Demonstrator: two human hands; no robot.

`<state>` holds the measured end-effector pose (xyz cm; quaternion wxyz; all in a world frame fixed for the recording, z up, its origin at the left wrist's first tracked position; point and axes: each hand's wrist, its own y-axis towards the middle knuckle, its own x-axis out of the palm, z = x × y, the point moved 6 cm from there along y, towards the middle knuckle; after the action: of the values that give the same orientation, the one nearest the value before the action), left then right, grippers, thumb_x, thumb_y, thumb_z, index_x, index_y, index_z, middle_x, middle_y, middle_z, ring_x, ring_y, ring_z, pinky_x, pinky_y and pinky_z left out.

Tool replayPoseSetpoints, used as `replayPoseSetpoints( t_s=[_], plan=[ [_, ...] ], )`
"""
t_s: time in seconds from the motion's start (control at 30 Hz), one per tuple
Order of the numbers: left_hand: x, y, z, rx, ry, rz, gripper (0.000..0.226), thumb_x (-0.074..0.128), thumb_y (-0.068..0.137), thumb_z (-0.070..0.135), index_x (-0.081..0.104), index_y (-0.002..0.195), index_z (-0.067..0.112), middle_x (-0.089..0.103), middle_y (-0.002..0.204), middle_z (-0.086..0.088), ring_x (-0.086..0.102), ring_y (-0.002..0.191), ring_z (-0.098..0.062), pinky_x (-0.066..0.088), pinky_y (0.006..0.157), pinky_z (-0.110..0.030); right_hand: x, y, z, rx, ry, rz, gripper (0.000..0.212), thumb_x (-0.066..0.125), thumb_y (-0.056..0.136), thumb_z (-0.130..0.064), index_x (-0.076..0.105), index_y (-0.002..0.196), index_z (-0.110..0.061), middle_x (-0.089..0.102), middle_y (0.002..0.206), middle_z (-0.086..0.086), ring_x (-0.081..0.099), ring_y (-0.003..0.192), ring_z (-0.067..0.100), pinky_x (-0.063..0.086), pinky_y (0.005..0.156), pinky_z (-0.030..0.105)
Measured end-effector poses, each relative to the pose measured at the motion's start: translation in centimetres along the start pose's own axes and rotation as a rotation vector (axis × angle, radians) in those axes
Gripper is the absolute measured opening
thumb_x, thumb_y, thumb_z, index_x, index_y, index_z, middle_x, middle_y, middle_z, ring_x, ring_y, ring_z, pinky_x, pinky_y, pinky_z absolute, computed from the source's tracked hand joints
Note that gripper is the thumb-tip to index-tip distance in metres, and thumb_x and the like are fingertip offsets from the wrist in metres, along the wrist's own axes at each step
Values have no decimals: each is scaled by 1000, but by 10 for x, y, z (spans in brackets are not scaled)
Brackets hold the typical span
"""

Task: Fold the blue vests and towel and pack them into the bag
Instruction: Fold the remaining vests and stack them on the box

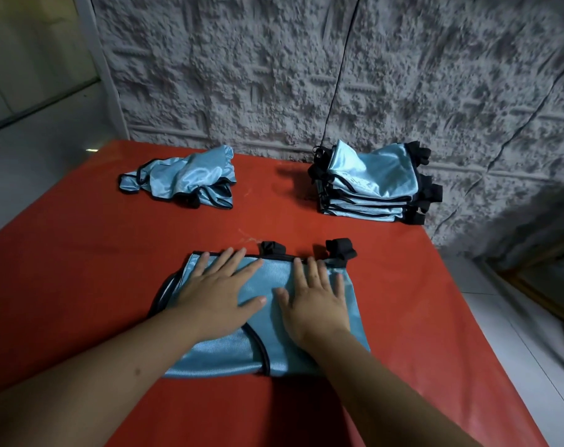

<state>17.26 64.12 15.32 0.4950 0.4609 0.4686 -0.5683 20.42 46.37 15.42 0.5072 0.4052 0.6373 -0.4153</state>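
Red table stood against a grey textured wall. Near its front edge lay a folded blue vest, pressed flat by left hand and right hand, fingers straight and spread. Behind left, a crumpled vest heap; behind right, a folded stack.

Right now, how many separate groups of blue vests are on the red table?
3. One vest lies flat under both hands at the near edge; a crumpled heap sits far left; a folded stack sits far right by the wall. Vests inside the heap and stack can't be counted.
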Motion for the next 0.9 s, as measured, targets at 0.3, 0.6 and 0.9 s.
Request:
replayPoseSetpoints(
  t_s=[0.3, 0.6, 0.9],
  plan=[
    [-1, -7, -19, -42, 55, 2, 64, 4, 92, 77, -18, 149, 58, -5, 169, 8, -11, 154, -12, -7, 123, -54, -11, 21, 33, -131, 97, -16, 68, 28, 103, -58, 2, 161, -33, -4, 169, -13, -18, 153, 5, -15, 120, 62],
    [-23, -15, -27, -176, 127, 91, 54, 22, 100, 60, 21, 154, 52, 43, 145, 1, 36, 139, -21, 4, 121, -62, -68, -58, -48, -417, 297, 153, 43, 58, 90, -23, 60, 133, -23, 64, 129, 1, 57, 119, 24, 45, 104, 36],
    [-43, -82, -84, -445, -118, -2, 41, 53, 91, 24, 63, 130, 34, 66, 129, -4, 64, 114, -27, 53, 97, -36, 21, -146, -126, -959, 14, 233, 22, 57, 91, -38, 70, 108, -35, 67, 112, -8, 65, 104, 16, 50, 96, 31]
  ],
)
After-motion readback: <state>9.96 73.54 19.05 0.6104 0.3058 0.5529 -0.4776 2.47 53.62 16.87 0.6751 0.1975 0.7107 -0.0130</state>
